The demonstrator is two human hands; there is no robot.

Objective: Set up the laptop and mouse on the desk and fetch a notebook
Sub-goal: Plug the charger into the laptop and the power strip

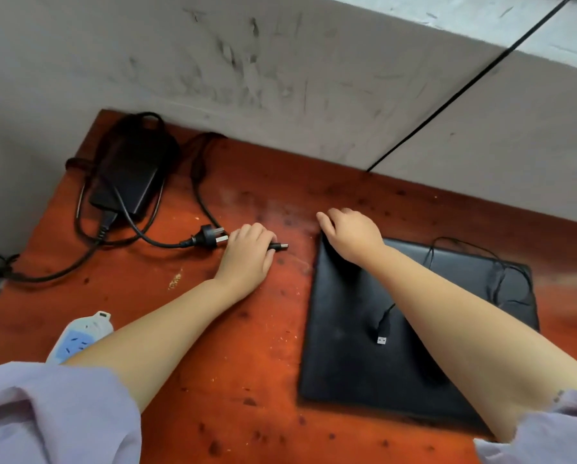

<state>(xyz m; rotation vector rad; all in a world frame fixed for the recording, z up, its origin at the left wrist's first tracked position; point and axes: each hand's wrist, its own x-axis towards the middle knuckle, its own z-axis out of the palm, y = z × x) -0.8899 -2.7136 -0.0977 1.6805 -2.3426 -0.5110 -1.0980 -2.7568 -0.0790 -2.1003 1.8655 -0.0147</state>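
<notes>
- Step in hand — powering the laptop (397, 329), which lies closed on the bench (247, 380).
- Left hand (247, 259) holds the charger plug (278, 246); right hand (354, 234) grips the laptop's far corner.
- Next — seat the plug in its port.

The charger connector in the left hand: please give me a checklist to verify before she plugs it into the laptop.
1. Left hand grips the charger connector, metal tip free: ok.
2. Right hand holds the laptop at its far left corner: ok.
3. Laptop's charging port in sight: cannot tell.
4. Wall plug in the power strip: not ok, it lies loose on the desk.
5. Laptop lid free of things: not ok, a USB cable lies on it.
</notes>
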